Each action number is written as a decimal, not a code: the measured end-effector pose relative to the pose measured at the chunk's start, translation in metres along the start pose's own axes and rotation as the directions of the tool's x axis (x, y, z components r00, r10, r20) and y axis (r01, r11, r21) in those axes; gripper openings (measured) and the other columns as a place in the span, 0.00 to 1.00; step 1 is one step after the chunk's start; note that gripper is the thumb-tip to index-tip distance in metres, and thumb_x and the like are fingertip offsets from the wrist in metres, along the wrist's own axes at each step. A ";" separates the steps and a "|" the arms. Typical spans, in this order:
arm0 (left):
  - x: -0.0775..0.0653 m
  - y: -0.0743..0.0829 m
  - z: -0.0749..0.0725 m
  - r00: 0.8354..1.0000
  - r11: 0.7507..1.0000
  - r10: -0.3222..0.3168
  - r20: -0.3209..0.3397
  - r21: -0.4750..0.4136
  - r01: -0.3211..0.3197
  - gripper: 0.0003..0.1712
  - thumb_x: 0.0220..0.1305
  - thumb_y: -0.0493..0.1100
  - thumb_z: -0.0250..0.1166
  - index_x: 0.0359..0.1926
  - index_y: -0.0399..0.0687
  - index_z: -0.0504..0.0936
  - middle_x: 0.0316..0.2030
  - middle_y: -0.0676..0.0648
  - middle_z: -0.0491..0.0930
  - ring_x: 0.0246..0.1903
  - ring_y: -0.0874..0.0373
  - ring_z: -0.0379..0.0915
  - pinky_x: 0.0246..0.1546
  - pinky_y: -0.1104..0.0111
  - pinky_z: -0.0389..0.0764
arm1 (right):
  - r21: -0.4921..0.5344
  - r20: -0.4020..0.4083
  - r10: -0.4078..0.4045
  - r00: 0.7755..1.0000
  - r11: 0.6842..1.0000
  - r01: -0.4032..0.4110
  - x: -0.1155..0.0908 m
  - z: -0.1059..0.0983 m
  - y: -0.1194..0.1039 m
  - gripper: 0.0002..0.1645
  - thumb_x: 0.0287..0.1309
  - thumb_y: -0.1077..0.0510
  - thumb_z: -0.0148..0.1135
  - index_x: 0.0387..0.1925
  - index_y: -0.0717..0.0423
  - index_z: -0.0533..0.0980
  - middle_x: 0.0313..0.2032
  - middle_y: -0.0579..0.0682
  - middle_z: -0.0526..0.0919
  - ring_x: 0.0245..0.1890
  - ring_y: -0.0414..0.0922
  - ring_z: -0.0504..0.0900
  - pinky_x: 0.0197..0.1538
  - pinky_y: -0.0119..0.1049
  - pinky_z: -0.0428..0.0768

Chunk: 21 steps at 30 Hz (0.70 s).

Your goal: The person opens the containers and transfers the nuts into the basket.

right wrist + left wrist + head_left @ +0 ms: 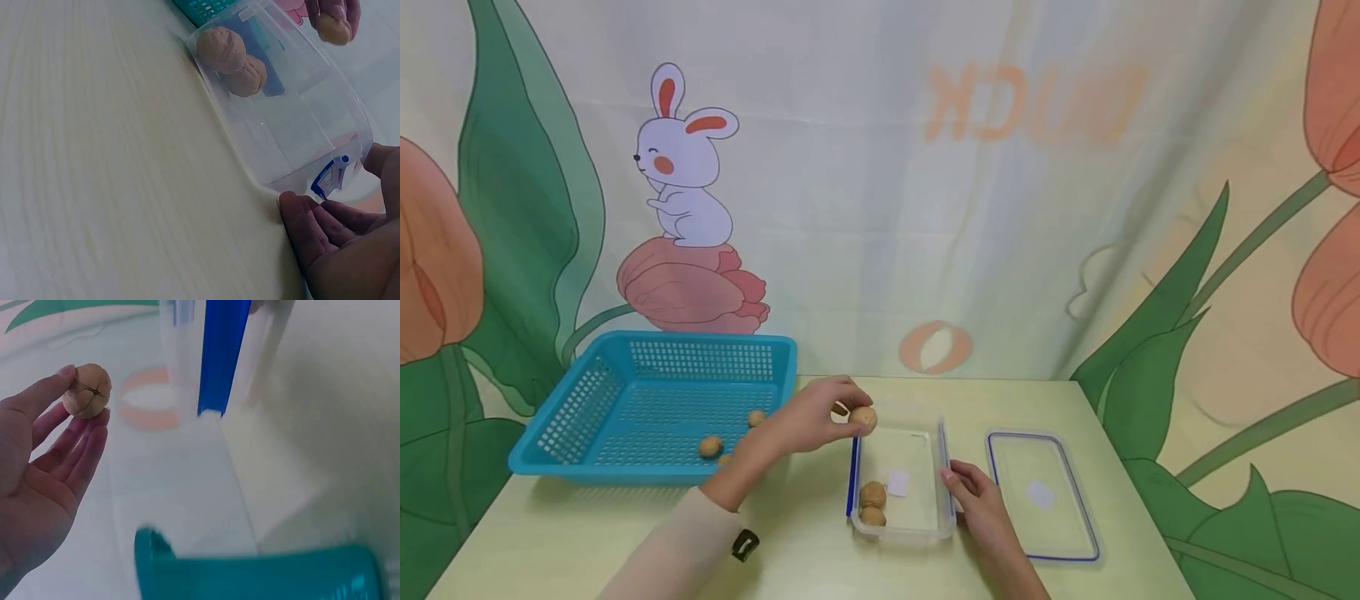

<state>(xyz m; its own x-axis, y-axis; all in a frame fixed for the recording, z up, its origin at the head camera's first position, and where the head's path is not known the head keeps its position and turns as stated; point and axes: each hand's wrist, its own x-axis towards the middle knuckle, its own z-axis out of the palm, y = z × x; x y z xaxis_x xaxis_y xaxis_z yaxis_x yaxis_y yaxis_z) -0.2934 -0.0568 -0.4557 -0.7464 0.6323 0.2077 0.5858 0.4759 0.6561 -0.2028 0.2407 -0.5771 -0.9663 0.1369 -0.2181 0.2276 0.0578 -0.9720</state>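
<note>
Left hand (820, 417) pinches walnut (865, 419) by box (917, 535), far-left corner; right hand (988, 507), loosely extended, touches its right edge. Best lowered gently.

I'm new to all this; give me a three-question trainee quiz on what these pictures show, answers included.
1. How many walnuts lie inside the clear plastic container?
2. True or false: the blue-edged lid lies on the table, off the container.
3. What does the left hand pinch? (a) the lid (b) a walnut (c) the basket

Key: 1. Two. 2. True. 3. b.
</note>
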 end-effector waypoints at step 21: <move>-0.076 -0.063 -0.067 0.945 0.981 -0.194 -0.264 -0.039 0.191 0.22 0.69 0.47 0.75 0.59 0.44 0.86 0.55 0.47 0.83 0.56 0.46 0.82 0.58 0.50 0.84 | 0.000 -0.014 0.004 1.000 1.000 -0.004 -0.003 0.002 -0.004 0.34 0.77 0.46 0.63 0.71 0.65 0.71 0.65 0.66 0.79 0.61 0.54 0.80 0.55 0.49 0.86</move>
<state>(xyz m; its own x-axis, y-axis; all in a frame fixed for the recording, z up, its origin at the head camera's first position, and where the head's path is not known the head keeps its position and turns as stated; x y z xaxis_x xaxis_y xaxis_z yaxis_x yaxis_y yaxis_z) -0.2945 -0.1754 -0.4640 -0.9023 0.3434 0.2605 0.4199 0.5635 0.7115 -0.2014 0.2378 -0.5731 -0.9635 0.1507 -0.2212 0.2319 0.0571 -0.9711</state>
